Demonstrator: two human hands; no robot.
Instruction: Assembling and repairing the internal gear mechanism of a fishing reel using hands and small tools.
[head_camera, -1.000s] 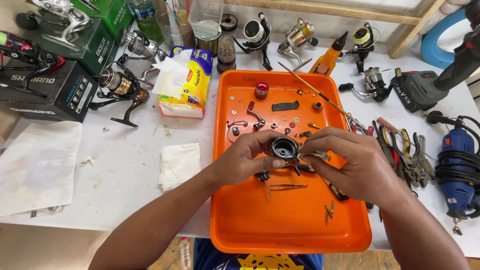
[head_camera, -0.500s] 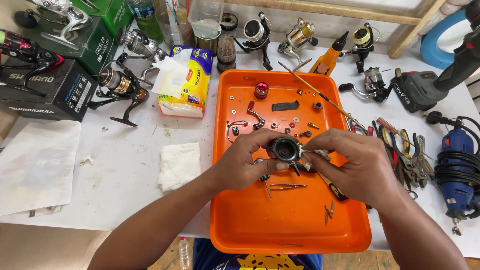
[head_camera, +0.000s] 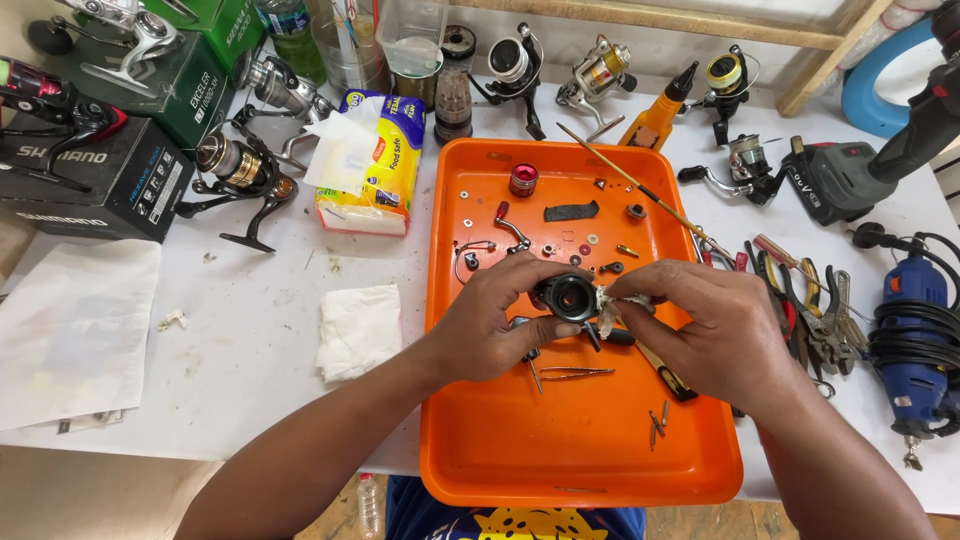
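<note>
Carefully now: left hand (head_camera: 492, 325) grips the black reel part (head_camera: 567, 296) over the orange tray (head_camera: 470, 440); right hand (head_camera: 705, 325) pinches a tissue scrap (head_camera: 607, 303); wipe gently, part steady.

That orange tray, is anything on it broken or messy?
Nothing looks broken. The orange tray holds many small loose parts, scattered about. The left hand holds a round black reel part, and the right hand presses a white scrap against it.
</note>
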